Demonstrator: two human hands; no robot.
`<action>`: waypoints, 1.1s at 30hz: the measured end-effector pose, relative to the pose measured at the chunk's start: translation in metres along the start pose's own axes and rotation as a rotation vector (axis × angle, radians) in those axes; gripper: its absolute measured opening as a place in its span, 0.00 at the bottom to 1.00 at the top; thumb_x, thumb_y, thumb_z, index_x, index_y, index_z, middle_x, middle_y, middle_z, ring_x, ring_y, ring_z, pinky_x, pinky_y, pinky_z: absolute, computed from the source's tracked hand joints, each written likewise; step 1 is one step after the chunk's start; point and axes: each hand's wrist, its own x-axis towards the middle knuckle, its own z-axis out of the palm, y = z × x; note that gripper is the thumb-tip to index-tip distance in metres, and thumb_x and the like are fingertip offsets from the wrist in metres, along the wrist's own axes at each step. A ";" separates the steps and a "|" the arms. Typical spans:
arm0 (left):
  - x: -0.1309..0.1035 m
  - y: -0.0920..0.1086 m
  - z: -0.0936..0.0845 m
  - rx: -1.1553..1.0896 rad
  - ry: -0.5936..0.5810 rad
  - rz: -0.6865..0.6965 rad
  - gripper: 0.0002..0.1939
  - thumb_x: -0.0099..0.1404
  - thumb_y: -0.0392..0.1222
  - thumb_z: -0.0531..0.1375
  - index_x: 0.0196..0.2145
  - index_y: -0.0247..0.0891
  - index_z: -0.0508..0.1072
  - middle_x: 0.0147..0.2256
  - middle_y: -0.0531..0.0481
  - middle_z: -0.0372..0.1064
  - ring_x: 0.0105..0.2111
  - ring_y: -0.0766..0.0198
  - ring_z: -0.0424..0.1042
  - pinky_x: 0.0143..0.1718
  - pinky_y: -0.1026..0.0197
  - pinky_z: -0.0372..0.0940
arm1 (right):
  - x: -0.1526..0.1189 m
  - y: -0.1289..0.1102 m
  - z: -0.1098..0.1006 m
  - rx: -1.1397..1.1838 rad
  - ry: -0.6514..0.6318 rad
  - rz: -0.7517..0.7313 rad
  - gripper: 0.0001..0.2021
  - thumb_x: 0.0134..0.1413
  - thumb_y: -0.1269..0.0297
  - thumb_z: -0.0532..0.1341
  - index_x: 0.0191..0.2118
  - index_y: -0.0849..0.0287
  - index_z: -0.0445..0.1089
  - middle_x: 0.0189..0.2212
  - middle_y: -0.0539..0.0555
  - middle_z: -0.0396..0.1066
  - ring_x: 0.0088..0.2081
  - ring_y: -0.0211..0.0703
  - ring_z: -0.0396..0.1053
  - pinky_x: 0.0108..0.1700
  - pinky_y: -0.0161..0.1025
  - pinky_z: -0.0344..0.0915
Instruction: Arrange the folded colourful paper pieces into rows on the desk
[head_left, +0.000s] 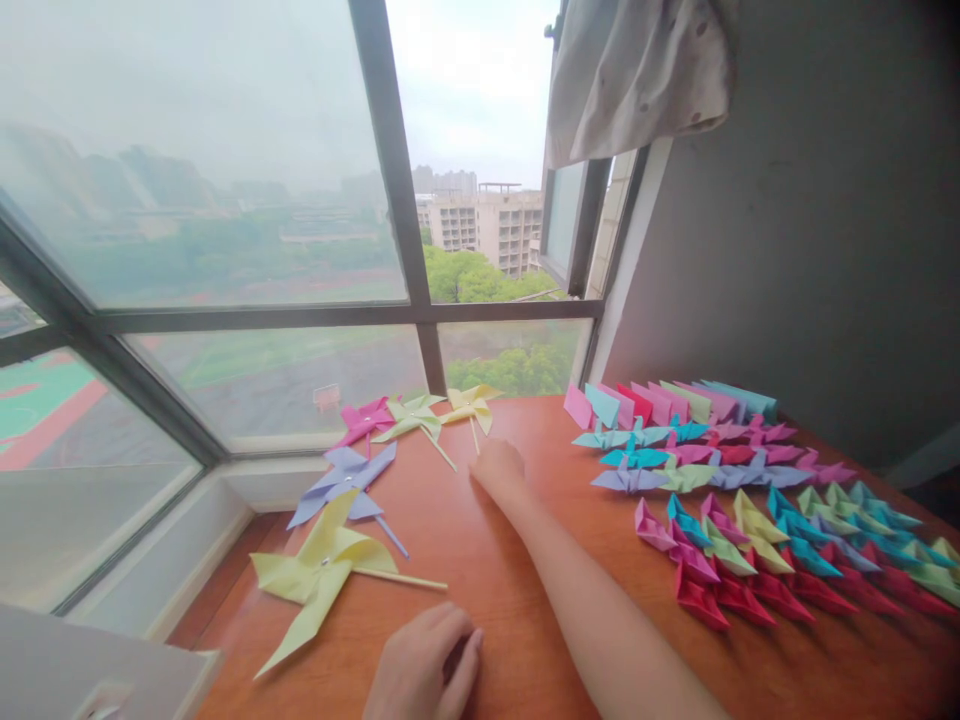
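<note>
My right hand (498, 470) reaches across the wooden table with its fingers closed at the lower end of the stick of a pale yellow pinwheel (471, 403) by the window. My left hand (426, 660) rests at the front of the table, loosely curled, with nothing visible in it. Nearest to it lies a larger yellow pinwheel (324, 562), its stick pointing right. A lavender pinwheel (349, 482), a pink pinwheel (365, 420) and a light green pinwheel (411, 415) lie behind, forming a curve along the window side.
On the right of the table (540, 560) stand rows of folded paper: upright coloured pieces (667, 402) at the back, paper cranes (690, 455) in the middle, boat-like shapes (780, 550) in front. A window (247, 320) borders the far side, with a curtain (637, 80) above.
</note>
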 end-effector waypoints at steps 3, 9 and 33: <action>0.001 0.000 0.000 -0.007 0.001 -0.001 0.12 0.69 0.38 0.54 0.26 0.41 0.66 0.25 0.53 0.69 0.26 0.64 0.70 0.28 0.66 0.61 | 0.001 0.011 0.000 0.040 0.030 -0.011 0.12 0.56 0.64 0.57 0.40 0.60 0.76 0.39 0.62 0.77 0.41 0.49 0.75 0.37 0.36 0.65; 0.001 0.000 0.000 -0.018 -0.003 -0.010 0.12 0.69 0.38 0.54 0.26 0.41 0.66 0.25 0.53 0.69 0.25 0.65 0.69 0.27 0.66 0.60 | -0.003 0.023 0.001 0.098 0.078 -0.024 0.09 0.56 0.62 0.57 0.38 0.57 0.74 0.35 0.55 0.78 0.39 0.44 0.74 0.36 0.33 0.61; 0.000 0.000 -0.001 -0.029 -0.014 -0.026 0.11 0.69 0.38 0.54 0.27 0.41 0.67 0.26 0.53 0.70 0.27 0.64 0.71 0.29 0.67 0.62 | -0.057 0.025 0.001 -0.020 0.075 -0.204 0.11 0.61 0.64 0.53 0.43 0.55 0.72 0.37 0.56 0.77 0.39 0.45 0.74 0.36 0.36 0.61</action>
